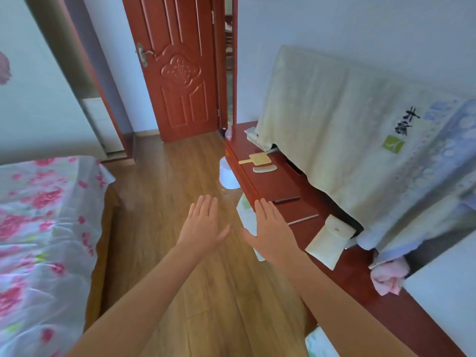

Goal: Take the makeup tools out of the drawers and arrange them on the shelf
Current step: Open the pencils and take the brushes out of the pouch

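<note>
So the tools sit in a row along the red shelf (273, 185): a mirror (259, 158) and comb (264, 169) at the far end, then a dark pencil (286, 200), a pale stick (303, 219) and a pouch (328, 240) nearer us.

The pencil is the one that matters. It lies crosswise on the shelf, long axis running from the front edge back toward the cloth (334, 124). Its near end looks just beside the tips of our right fingers (263, 210). The stick lies the same way, just right of that hand.

Our right hand (270, 228) is flat, palm down, fingers straight and together, holding nothing, hanging about over the shelf's front edge. The left hand (203, 222) is just as flat and empty, but it's out over the floor (167, 189), well apart from the shelf.

So we reckon any tidying on that shelf is a right-hand job, reaching right and a bit forward, coming at the pencil across its length.
</note>
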`<action>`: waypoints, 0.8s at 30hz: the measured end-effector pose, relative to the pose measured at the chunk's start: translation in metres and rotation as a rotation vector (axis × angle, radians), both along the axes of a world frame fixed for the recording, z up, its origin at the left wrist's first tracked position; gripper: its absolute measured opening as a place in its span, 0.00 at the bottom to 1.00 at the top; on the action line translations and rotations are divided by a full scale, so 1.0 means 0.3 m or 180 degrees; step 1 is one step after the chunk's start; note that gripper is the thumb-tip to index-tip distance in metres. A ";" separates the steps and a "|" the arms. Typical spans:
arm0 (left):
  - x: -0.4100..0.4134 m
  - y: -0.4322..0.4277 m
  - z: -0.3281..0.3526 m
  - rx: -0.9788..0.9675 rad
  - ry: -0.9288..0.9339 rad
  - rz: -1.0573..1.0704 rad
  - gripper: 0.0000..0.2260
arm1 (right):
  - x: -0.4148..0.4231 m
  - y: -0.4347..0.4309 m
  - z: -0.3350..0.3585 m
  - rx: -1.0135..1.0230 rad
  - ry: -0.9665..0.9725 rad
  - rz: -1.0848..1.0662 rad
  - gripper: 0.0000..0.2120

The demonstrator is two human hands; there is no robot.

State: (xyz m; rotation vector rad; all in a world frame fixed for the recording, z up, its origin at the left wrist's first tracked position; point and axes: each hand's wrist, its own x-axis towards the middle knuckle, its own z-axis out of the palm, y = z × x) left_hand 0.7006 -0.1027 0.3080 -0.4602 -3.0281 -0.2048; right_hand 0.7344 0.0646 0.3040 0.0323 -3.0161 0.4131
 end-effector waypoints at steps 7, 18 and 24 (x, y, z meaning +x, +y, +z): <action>-0.180 -0.248 0.014 0.0071 -0.0020 -0.0094 0.35 | -0.158 -0.212 -0.013 -0.0214 0.0086 -0.0165 0.37; -0.501 -0.383 -0.046 0.0068 -0.0170 -0.0330 0.35 | -0.430 -0.297 -0.082 -0.0048 0.0059 -0.0327 0.37; -0.772 -0.308 -0.065 0.0082 -0.0198 -0.0565 0.34 | -0.660 -0.226 -0.101 -0.0143 0.0038 -0.0621 0.37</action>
